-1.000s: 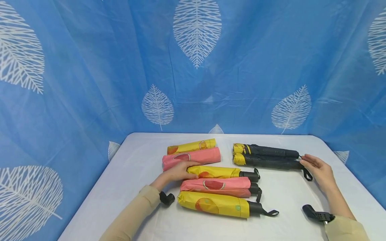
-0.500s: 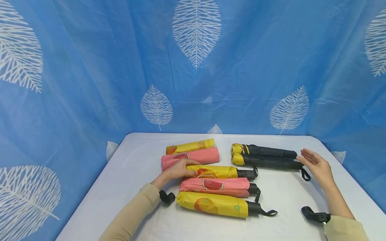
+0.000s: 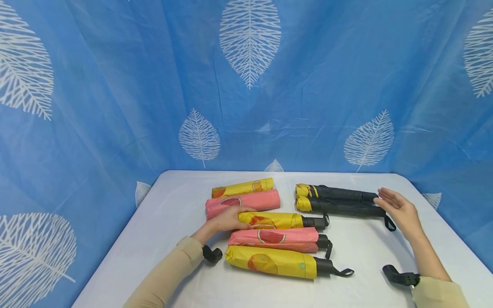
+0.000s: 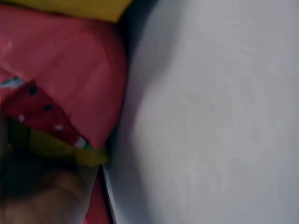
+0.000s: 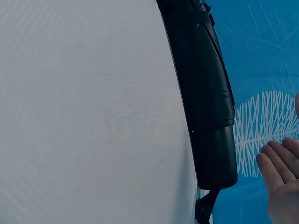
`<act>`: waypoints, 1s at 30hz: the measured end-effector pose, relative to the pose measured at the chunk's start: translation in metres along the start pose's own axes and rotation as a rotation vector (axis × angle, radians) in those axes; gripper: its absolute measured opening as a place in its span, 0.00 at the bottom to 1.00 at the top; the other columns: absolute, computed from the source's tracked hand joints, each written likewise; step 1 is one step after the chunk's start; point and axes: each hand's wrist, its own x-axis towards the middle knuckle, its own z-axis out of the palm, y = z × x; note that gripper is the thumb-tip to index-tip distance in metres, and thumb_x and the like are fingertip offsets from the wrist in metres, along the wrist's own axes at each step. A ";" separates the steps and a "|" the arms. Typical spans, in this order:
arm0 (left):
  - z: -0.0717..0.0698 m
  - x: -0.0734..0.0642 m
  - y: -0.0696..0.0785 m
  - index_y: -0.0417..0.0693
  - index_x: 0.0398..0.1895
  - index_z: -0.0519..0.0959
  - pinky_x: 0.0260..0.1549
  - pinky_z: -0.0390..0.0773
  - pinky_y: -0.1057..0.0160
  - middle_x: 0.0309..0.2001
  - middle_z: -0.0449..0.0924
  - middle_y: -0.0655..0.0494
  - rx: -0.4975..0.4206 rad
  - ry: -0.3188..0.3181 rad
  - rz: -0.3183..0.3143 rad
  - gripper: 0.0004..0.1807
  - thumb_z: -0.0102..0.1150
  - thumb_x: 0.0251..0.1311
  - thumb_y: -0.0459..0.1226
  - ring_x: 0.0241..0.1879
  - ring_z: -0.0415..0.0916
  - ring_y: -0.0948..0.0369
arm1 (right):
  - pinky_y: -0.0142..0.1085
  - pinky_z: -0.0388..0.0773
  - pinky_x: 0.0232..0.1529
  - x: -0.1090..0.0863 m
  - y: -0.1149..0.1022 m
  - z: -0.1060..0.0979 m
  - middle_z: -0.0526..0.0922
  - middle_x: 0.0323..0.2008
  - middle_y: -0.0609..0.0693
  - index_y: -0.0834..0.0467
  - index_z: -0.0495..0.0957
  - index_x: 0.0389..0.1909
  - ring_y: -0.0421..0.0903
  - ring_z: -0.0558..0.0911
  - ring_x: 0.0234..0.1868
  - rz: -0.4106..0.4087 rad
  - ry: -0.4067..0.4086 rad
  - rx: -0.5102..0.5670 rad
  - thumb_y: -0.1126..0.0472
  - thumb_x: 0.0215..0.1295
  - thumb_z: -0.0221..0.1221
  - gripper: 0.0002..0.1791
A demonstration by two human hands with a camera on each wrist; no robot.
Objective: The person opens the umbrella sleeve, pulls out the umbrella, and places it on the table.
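Folded umbrellas lie in two groups on a white table. My left hand (image 3: 226,219) holds the left end of a yellow umbrella (image 3: 283,220), thumb on the near side and fingers across the far side. Right behind it is a pink umbrella (image 3: 258,200); a second pink umbrella (image 3: 294,236) lies in front. In the left wrist view that pink umbrella (image 4: 70,60) fills the upper left, and the hand (image 4: 46,198) is dark and blurred. My right hand (image 3: 400,216), fingers extended, is by the handle ends of two black umbrellas with yellow tips, the nearer umbrella (image 3: 343,207) and the farther umbrella (image 3: 343,193).
Another yellow umbrella (image 3: 244,187) lies at the back left, and one more yellow umbrella (image 3: 271,262) lies nearest the front. Wrist straps loop from several handles. Blue curtain (image 3: 304,94) with white leaf prints hangs behind and beside the white table (image 3: 185,192).
My right hand has shifted slightly left and away from me, from the nearer black umbrella's handle end toward the farther one's. The left hand and the umbrellas stay in place.
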 end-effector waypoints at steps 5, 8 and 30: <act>0.003 0.001 0.000 0.47 0.60 0.75 0.34 0.70 0.65 0.51 0.77 0.57 -0.079 0.066 0.012 0.27 0.66 0.54 0.37 0.27 0.67 0.67 | 0.15 0.66 0.48 -0.002 -0.003 0.000 0.63 0.66 0.63 0.60 0.57 0.71 0.41 0.66 0.65 -0.040 -0.021 0.003 0.46 0.67 0.55 0.37; 0.003 0.001 0.000 0.46 0.59 0.75 0.39 0.71 0.62 0.51 0.77 0.54 -0.160 0.129 0.006 0.27 0.66 0.54 0.35 0.30 0.68 0.65 | 0.14 0.65 0.47 -0.002 -0.008 -0.001 0.62 0.66 0.63 0.61 0.57 0.71 0.39 0.66 0.64 -0.073 -0.032 0.017 0.46 0.67 0.54 0.37; -0.014 -0.009 0.019 0.39 0.59 0.75 0.20 0.67 0.70 0.56 0.74 0.44 -0.469 0.370 -0.056 0.25 0.64 0.56 0.30 0.23 0.65 0.63 | 0.25 0.72 0.50 -0.003 -0.075 0.050 0.69 0.62 0.61 0.61 0.63 0.67 0.41 0.72 0.59 -0.230 -0.287 0.132 0.51 0.68 0.56 0.31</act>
